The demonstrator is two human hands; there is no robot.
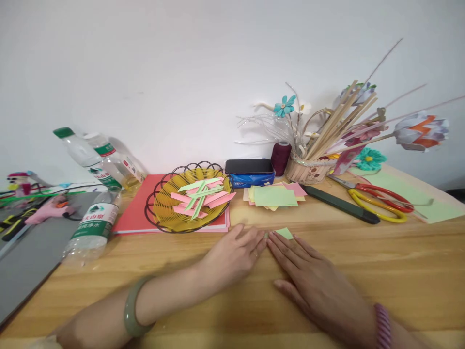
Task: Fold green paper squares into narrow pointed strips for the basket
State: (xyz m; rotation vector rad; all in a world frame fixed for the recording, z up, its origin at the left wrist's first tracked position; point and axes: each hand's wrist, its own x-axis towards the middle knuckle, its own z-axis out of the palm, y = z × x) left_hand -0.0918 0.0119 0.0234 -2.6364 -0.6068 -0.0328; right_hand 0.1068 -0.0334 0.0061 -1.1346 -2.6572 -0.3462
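A small piece of light green paper [284, 233] lies on the wooden table, mostly covered by my hands. My right hand [312, 276] rests flat with fingers stretched out, pressing the paper down. At the paper's left end, my left hand [236, 254] has its fingers bent and drawn together on the edge. Just beyond is a stack of coloured paper slips [275, 196], green on top. A yellow woven basket [162, 208] to the left holds several folded pink and green paper strips [203, 196].
Plastic bottles [95, 220] stand and lean at the left, beside a grey mat [39, 252]. Red paper [136, 208] lies under the basket. Behind are a phone [249, 166] on a blue tissue pack [250, 180], purple thread [280, 160] and a flower basket [308, 172]. Rightward lie a dark green cutter [339, 203] and scissors [378, 206].
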